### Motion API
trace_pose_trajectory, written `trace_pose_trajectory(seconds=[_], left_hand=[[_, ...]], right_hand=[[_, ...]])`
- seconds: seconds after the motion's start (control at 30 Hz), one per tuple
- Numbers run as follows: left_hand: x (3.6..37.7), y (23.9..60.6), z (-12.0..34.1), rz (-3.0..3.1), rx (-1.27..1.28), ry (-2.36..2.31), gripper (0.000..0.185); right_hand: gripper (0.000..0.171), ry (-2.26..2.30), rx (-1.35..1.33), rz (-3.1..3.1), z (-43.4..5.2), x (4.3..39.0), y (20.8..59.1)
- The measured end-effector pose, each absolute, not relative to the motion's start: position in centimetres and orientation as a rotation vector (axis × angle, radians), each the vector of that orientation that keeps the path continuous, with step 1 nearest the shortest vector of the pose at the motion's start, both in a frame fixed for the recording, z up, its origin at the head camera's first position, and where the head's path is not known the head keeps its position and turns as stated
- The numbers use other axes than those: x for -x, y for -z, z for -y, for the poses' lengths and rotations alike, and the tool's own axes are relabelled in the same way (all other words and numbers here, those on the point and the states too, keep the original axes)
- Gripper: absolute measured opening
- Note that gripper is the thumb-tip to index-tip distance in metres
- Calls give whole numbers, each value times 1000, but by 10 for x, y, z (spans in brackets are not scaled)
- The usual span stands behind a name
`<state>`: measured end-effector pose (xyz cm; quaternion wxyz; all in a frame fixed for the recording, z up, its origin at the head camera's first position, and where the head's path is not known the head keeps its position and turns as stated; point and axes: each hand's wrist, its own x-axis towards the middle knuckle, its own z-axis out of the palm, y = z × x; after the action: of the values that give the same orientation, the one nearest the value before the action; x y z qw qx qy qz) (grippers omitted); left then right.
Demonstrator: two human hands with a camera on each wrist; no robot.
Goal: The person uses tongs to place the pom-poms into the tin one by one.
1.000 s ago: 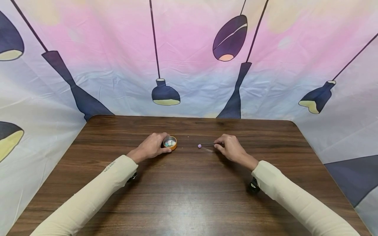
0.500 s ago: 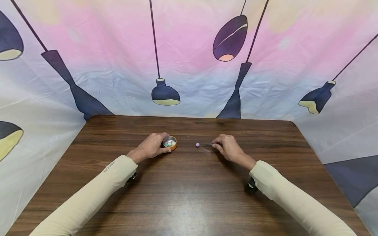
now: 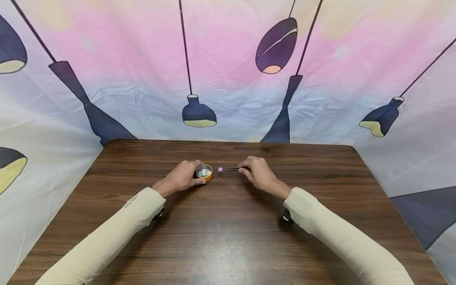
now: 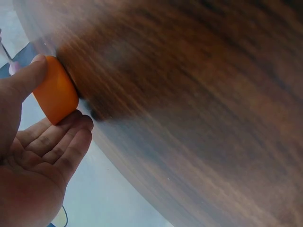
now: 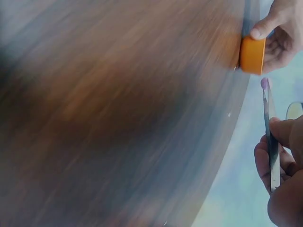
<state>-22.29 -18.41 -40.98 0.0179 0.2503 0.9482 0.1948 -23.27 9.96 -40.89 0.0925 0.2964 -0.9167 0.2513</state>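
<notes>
My left hand [image 3: 181,176] grips a small round orange tin [image 3: 207,179] on the table, thumb on one side and fingers on the other. Several white and pale turquoise beads [image 3: 204,173] lie inside it. In the left wrist view, the orange wall of the tin [image 4: 57,92] shows between thumb and fingertips. Metal tweezers [image 5: 271,151] are pinched in my right hand [image 3: 261,173], pointing left. At their tips is a purple bead [image 3: 220,169], held just to the right of the tin and apart from it.
The dark brown wooden table [image 3: 221,221] has a few tiny specks [image 3: 226,165] near the tweezers. Behind it hangs a pastel cloth [image 3: 149,71] printed with dark lamps.
My right hand has moved left with the tweezers and purple bead, closer to the tin. The left hand and the tin have stayed in place.
</notes>
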Motion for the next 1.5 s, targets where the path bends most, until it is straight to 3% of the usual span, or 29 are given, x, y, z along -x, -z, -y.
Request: trace_pose_trajectory(seconds=[0.47, 1.0, 1.5], left_hand=[[223, 408, 183, -2943, -756, -597, 54], [223, 408, 184, -2938, -731, -598, 54], [223, 410, 184, -2936, -748, -615, 53]], right_hand=[[14, -779, -918, 2705, -68, 233, 407], [14, -790, -925, 2728, -65, 231, 411], [15, -800, -764, 2763, -68, 230, 420]])
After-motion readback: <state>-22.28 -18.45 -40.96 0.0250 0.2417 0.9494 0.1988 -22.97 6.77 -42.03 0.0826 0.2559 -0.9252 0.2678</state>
